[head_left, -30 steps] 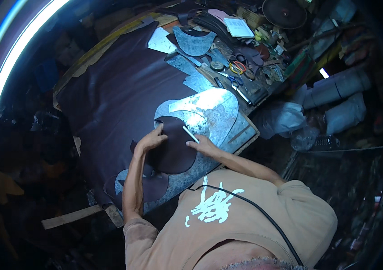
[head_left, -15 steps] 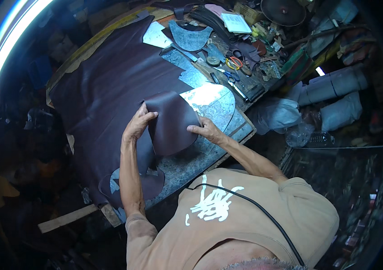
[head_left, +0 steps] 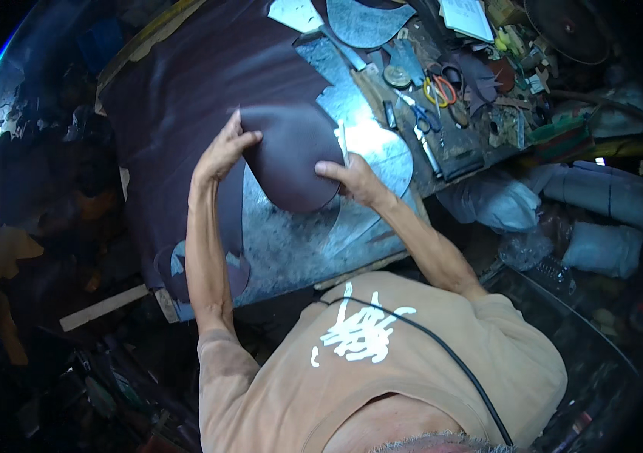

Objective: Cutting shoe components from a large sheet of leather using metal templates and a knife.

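Note:
A dark brown piece of leather [head_left: 291, 162] with a rounded near edge is stretched between my two hands over the bench. My left hand [head_left: 225, 151] pinches its far left corner between thumb and fingers. On the other side, my right hand [head_left: 355, 180] grips the right edge, thumb on top and fingers hidden beneath. A slim whitish pen-like stick [head_left: 343, 143] also stands up from my right hand. Beneath and beyond lies a large dark brown leather hide [head_left: 170, 113], its cut edge to the left of the held piece. A pale rounded sheet [head_left: 386, 155] lies right of my right hand.
The bench top [head_left: 284, 249] is mottled grey. At its far right lie orange-and-yellow-handled scissors [head_left: 440, 90], blue-handled scissors [head_left: 421, 117], a round tin-like disc [head_left: 397, 76], a grey curved sheet [head_left: 367, 24] and a white pad [head_left: 465, 19]. Plastic-wrapped bundles [head_left: 597, 196] stand off the bench's right.
The leather piece has turned flatter, showing more of its smooth face, and bare bench now shows below it. The whitish stick has come into clear sight. The whole view has shifted.

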### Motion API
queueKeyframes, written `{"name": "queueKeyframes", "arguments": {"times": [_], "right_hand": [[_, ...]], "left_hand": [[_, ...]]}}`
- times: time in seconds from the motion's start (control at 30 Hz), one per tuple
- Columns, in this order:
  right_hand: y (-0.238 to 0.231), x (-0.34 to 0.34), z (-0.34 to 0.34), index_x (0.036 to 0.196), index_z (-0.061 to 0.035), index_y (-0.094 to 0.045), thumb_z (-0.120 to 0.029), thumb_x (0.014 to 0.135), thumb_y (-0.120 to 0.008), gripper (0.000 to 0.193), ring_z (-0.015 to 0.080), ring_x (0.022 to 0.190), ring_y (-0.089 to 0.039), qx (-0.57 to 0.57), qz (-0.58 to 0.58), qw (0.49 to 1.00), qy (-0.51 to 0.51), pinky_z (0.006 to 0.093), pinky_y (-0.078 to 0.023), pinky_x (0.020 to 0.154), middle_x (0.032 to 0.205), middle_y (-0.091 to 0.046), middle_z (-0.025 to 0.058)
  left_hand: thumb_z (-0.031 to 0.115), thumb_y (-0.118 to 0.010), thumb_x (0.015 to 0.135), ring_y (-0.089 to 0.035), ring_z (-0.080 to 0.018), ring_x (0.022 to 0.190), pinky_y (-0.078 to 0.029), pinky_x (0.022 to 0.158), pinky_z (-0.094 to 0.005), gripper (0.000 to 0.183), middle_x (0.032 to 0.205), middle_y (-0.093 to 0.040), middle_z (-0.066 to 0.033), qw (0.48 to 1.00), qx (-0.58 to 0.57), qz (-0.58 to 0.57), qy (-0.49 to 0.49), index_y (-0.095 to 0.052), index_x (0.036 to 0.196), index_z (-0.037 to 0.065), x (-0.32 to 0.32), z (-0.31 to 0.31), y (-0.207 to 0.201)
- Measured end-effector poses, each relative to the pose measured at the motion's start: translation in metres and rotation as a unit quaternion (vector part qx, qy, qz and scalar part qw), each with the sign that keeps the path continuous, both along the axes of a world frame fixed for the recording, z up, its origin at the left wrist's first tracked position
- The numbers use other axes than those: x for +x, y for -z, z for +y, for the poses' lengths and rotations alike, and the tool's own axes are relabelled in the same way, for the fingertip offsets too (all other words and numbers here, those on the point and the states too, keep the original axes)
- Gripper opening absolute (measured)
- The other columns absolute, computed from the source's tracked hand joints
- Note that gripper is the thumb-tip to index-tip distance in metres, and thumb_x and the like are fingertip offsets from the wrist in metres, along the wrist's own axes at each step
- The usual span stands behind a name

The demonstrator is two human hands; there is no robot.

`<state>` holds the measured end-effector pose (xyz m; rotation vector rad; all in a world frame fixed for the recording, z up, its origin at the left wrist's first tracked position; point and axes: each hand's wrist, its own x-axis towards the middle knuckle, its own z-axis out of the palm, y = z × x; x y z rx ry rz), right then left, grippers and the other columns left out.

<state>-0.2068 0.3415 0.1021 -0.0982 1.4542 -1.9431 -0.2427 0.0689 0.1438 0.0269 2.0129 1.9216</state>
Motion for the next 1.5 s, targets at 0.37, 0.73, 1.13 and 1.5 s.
{"name": "queueKeyframes", "arguments": {"times": [0.37,0.73,1.13,1.5], "right_hand": [[-0.005,-0.045,0.072,0.121,0.0043,-0.051,-0.02,0.091,-0.059,0.039,0.0271,0.076,-0.061,0.234,0.24,0.942,0.019,0.0376,-0.049,0.073,0.088,-0.061,0.0226],[-0.133,-0.129,0.158,0.102,-0.002,-0.058,-0.02,0.096,-0.058,0.019,0.001,0.047,-0.042,0.009,0.012,0.996,0.087,0.0186,-0.034,0.04,0.071,-0.056,-0.0037],[-0.134,-0.491,0.16,0.084,-0.0105,-0.052,-0.013,0.089,-0.065,0.014,0.0071,0.044,-0.038,-0.084,0.171,0.974,0.125,0.0246,-0.029,0.038,0.058,-0.042,-0.0056],[0.006,-0.79,0.085,0.107,-0.0085,-0.06,-0.02,0.09,-0.058,0.02,0.0261,0.07,-0.062,-0.001,0.163,0.898,0.409,0.0453,-0.048,0.056,0.076,-0.062,0.0113]], "left_hand": [[0.02,-0.055,0.084,-0.032,-0.0318,0.138,-0.025,0.113,-0.0298,0.079,0.146,-0.031,-0.0301,0.949,-0.303,-0.081,0.02,-0.017,0.144,-0.015,-0.089,0.111,0.034],[0.031,-0.059,0.089,-0.054,-0.0196,0.113,-0.044,0.092,-0.0315,0.07,0.121,-0.056,-0.0141,0.981,0.094,-0.136,0.102,-0.029,0.142,-0.002,-0.191,0.184,0.02],[0.051,-0.054,0.089,-0.016,-0.0443,0.142,-0.011,0.115,-0.0543,0.071,0.152,-0.022,-0.026,0.808,-0.55,0.196,-0.076,-0.041,0.139,0.003,-0.168,0.186,0.176],[0.054,-0.054,0.088,-0.012,-0.0481,0.142,-0.008,0.113,-0.0587,0.077,0.151,-0.02,-0.0288,0.811,-0.576,0.096,-0.027,-0.037,0.141,0.001,-0.166,0.182,0.16]]}}
